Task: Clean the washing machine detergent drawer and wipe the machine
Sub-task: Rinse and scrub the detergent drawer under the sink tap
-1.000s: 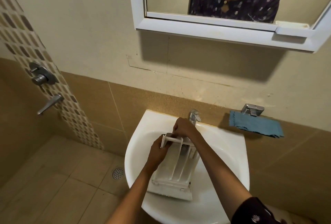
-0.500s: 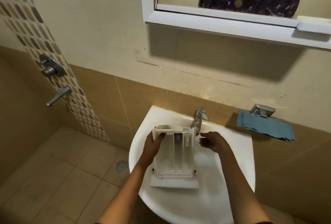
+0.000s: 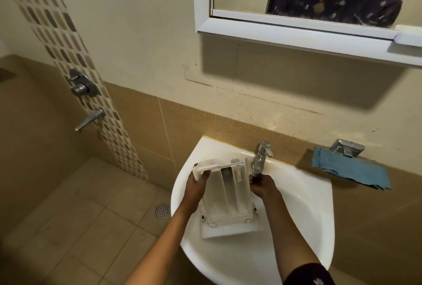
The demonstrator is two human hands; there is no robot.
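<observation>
My right hand (image 3: 262, 185), on the far end of the detergent drawer (image 3: 228, 193) a second ago and then drawn clear to the right, is back against the drawer's right wall, just under the tap (image 3: 260, 159) spout; whether it grips, I cannot tell. The drawer's far end now leans left in the sink (image 3: 303, 205), my left hand (image 3: 196, 190) gripping higher, at its far left corner.

walls (image 3: 137, 33): cream above, tan tiles (image 3: 137, 120) below | mosaic strip (image 3: 57, 33) with shower valve (image 3: 82, 86), left | floor (image 3: 80, 227): beige tiles, round drain (image 3: 162, 211) | white-framed mirror (image 3: 274, 33), upper right
</observation>
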